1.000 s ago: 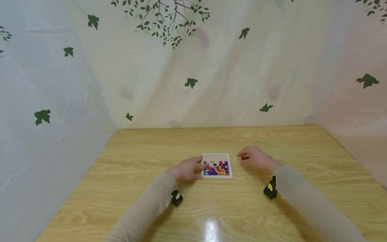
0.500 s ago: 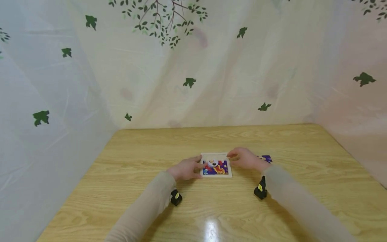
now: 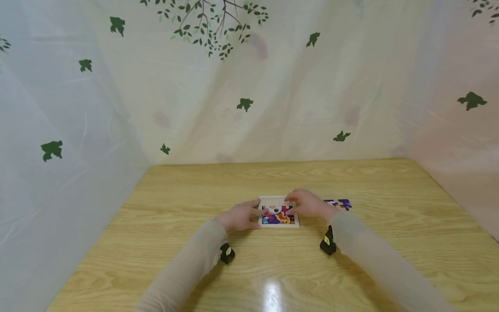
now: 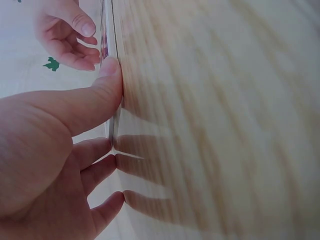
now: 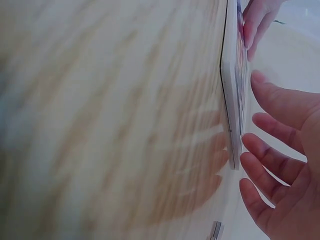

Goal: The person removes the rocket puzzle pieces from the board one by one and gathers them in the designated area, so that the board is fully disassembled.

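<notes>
A small jigsaw puzzle in a pale frame [image 3: 280, 226] lies flat on the table, its picture purple, orange and white. The top strip of its tray is bare. At its left side my left hand [image 3: 239, 216] rests with fingers spread, one finger reaching onto the picture. In the left wrist view the thumb [image 4: 102, 95] touches the frame's edge. My right hand [image 3: 309, 204] hovers over the puzzle's right side, fingers loosely bent. Nothing shows between its thumb and fingers [image 5: 272, 172] in the right wrist view. Loose puzzle pieces [image 3: 344, 204] lie partly hidden behind that hand.
The wooden table [image 3: 187, 190] runs back to a pale curtain [image 3: 202, 108] printed with leaves and birds. Each wrist carries a black camera mount [image 3: 328, 242]. Long sleeves [image 3: 187, 264] cover both forearms.
My right hand has moved left from beside the puzzle to over its right side, uncovering purple loose pieces. The red piece seen earlier under that hand is out of sight. My left hand stays put.
</notes>
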`<action>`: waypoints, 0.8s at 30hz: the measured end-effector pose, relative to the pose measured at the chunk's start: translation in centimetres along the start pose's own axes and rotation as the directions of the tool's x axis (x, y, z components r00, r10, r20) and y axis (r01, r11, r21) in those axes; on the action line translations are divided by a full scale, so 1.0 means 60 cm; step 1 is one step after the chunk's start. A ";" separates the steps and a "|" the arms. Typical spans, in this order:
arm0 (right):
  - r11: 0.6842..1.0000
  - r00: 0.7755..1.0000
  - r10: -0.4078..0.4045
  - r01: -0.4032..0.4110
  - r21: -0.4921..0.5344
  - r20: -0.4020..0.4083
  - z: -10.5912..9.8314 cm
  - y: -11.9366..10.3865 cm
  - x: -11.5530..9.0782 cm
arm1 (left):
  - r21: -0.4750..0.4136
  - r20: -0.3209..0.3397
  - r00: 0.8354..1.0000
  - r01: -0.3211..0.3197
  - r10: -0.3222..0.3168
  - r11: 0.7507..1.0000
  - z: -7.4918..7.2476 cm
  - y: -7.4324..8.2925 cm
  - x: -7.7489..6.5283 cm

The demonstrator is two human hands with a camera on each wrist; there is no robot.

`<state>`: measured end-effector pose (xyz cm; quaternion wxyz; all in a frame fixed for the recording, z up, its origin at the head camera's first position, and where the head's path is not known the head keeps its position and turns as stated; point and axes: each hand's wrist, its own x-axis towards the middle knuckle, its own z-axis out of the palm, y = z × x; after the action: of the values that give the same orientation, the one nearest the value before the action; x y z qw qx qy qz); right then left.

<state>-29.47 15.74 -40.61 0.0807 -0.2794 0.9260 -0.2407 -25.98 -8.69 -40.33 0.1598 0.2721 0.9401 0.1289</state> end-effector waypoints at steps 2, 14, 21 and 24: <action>1.000 1.000 -0.005 0.005 -0.018 0.004 0.001 -0.003 0.001 | -0.003 -0.001 1.000 -0.004 0.004 1.000 0.001 -0.001 0.000; 0.999 0.999 0.029 -0.028 -0.045 0.023 0.003 -0.017 -0.002 | -0.020 0.014 1.000 -0.010 0.010 1.000 -0.001 0.003 -0.007; 0.997 0.998 0.058 -0.056 -0.053 0.032 0.007 -0.021 0.001 | 0.001 0.008 1.000 -0.010 0.010 1.000 0.003 -0.002 -0.008; 0.997 0.997 0.059 -0.057 -0.054 0.040 0.007 -0.026 0.001 | 0.000 0.010 1.000 -0.012 0.012 1.000 0.002 -0.001 -0.012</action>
<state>-28.64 14.42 -40.24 0.0995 -0.2594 0.9379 -0.2078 -25.39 -9.10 -40.28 0.1637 0.2784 0.9376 0.1286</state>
